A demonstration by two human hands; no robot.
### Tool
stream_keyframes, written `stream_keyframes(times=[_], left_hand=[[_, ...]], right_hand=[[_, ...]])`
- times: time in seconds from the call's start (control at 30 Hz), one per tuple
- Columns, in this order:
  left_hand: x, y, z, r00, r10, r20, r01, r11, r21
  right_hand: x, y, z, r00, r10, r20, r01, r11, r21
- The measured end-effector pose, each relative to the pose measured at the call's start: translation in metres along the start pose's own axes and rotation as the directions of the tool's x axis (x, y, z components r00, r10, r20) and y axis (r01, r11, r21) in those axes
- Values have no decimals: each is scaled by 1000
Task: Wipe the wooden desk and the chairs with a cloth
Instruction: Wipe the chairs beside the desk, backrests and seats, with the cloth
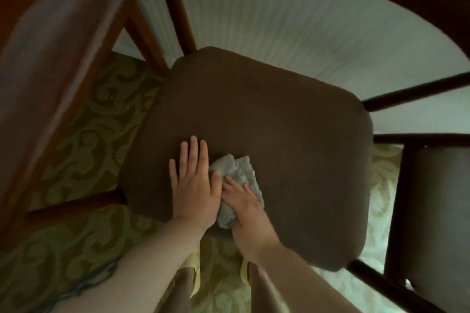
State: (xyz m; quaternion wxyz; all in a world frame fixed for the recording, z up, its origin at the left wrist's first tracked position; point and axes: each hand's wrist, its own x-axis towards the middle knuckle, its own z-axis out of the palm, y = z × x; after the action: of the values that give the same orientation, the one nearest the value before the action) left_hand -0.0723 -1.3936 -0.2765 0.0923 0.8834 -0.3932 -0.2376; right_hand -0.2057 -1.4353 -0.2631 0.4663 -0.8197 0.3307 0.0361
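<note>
A chair with a brown padded seat [267, 114] fills the middle of the head view. A crumpled grey cloth [237, 173] lies on the near part of the seat. My right hand [245, 207] lies on top of the cloth and presses it onto the cushion, its fingers bent over the folds. My left hand [194, 181] lies flat on the seat just left of the cloth, fingers straight, its thumb touching the cloth's edge. The wooden desk [45, 53] runs along the left side, reddish brown and glossy.
A second dark chair [429, 211] stands at the right edge. Wooden rungs [178, 10] of the chair back rise behind the seat, with a pale curtain or wall [279, 20] beyond. Green patterned carpet [84, 150] covers the floor.
</note>
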Motion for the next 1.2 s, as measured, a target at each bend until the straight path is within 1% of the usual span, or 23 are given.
stream_keyframes(times=[0.07,0.1,0.17,0.2,0.23,0.3,0.4,0.47,0.53,0.57,0.6,0.67,0.7,0.73,0.8,0.83,0.9,0.93,0.97,1.03,1.13,1.17,1.2], left_hand=[[-7,-4,-4,998,63,18,-63,998,26],[-8,-5,-6,996,83,17,-84,996,27],[-9,-2,-7,993,114,30,-115,992,44],[-10,0,-5,991,125,52,-128,990,55],[-11,3,-4,989,132,73,-136,989,64],[-12,11,-2,988,130,79,-135,989,55],[-11,20,-3,981,167,94,-171,985,35],[-14,21,-3,976,194,104,-196,980,15],[-15,25,-4,971,207,121,-206,978,-21],[-16,28,-4,968,216,130,-215,976,-26],[-18,33,-4,964,225,140,-225,974,-16],[-22,44,1,957,241,163,-245,969,9],[-23,49,5,954,244,176,-249,968,10],[-25,53,10,950,243,195,-249,969,6],[-29,60,19,941,236,241,-243,970,-1],[-30,63,24,937,234,258,-245,970,9],[-31,69,29,935,240,260,-256,966,29],[-31,70,29,942,235,241,-247,969,20],[-29,70,28,950,222,221,-228,974,4],[-25,68,25,949,221,225,-231,973,21],[-19,68,24,949,232,215,-258,961,99],[-18,71,25,951,222,215,-248,963,108],[-16,74,27,952,206,226,-235,966,110]], right_hand=[[-17,5,-29,937,190,-292,-123,964,234],[-23,12,-47,777,391,-494,-208,899,385],[-29,30,-79,295,682,-669,-361,728,583],[-28,40,-84,136,716,-685,-490,649,582],[-25,45,-82,84,730,-678,-612,575,543],[-16,38,-50,242,702,-670,-735,584,346],[-8,-1,11,820,394,-416,-418,908,34],[-12,-11,12,960,242,-141,-222,965,142],[-25,-8,-14,901,394,-183,-250,815,523],[-32,-4,-32,790,543,-284,-215,681,700],[-41,5,-52,600,692,-402,-139,585,799],[-62,28,-87,91,781,-618,-179,623,761],[-69,44,-94,-81,733,-676,-319,623,714],[-71,56,-94,-133,699,-702,-476,576,664],[-65,61,-64,-23,771,-637,-709,437,554],[-59,54,-43,132,774,-619,-755,483,443],[-47,34,-8,616,594,-517,-596,781,187],[-46,26,-3,782,460,-420,-448,884,134],[-49,21,-8,839,385,-386,-346,923,170],[-61,31,-34,671,508,-540,-342,858,382],[-78,59,-73,106,605,-789,-437,741,509],[-76,61,-79,25,603,-797,-498,699,513],[-68,60,-79,43,645,-763,-581,637,506]])
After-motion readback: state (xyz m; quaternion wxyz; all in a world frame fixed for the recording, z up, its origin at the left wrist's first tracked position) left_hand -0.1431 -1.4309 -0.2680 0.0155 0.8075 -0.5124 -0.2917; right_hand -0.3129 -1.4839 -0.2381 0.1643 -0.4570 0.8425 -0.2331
